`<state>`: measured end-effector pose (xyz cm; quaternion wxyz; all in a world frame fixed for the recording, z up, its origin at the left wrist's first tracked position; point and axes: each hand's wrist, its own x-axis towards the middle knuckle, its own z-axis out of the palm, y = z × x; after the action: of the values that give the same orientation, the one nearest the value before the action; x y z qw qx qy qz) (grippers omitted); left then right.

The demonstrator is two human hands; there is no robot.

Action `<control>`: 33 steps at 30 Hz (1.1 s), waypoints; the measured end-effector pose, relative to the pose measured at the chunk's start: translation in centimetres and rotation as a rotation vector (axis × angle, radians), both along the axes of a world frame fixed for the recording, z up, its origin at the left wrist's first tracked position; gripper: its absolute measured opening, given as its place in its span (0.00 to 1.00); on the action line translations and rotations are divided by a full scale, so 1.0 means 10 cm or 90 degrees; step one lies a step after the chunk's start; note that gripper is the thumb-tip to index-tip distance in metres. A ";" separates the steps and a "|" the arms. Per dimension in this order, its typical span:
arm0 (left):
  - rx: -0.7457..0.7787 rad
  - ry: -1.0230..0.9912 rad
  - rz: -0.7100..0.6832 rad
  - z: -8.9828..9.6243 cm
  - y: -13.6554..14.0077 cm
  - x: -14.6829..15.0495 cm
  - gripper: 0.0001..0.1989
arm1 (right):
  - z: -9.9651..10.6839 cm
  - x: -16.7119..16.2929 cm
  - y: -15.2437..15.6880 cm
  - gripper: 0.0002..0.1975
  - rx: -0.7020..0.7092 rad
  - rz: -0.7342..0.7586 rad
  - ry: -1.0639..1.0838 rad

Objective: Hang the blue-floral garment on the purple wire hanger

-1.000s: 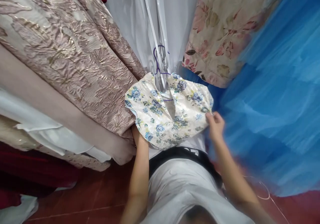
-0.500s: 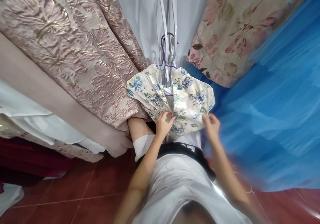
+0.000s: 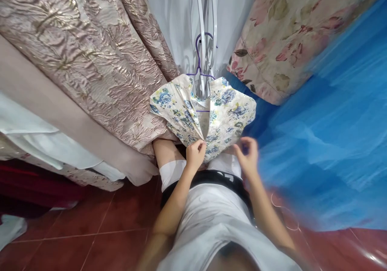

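Note:
A white top with blue flowers (image 3: 228, 112) hangs on a purple hanger (image 3: 198, 53) in front of my legs, its front slit parted in a V. My left hand (image 3: 196, 155) pinches the cloth at the lower end of that slit. Beside the garment's lower right edge is my right hand (image 3: 248, 155), thumb and fingers apart, holding nothing. The garment's lowest part lies against my lap and is partly hidden by my left hand.
Pink and gold brocade cloth (image 3: 121, 73) hangs on the left. Blue fabric (image 3: 329, 142) and a cream floral cloth (image 3: 281, 41) hang on the right. White strips (image 3: 202, 17) dangle behind the hanger. The floor is red tile (image 3: 99, 238).
My right hand has let go of the garment's right edge and drawn slightly left and away from it. My left hand still pinches the front, and the slit is spread wider.

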<state>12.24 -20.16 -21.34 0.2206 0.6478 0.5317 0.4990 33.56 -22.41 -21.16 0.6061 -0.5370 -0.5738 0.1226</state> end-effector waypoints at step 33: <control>-0.011 -0.250 -0.237 2.15 0.92 -0.07 0.12 | -0.11 -0.61 0.42 0.15 -0.153 0.291 -0.207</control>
<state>11.52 -10.93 0.17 0.4130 0.6234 0.3544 0.5615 27.42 -18.20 -22.22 0.3950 -0.4741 -0.7510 0.2350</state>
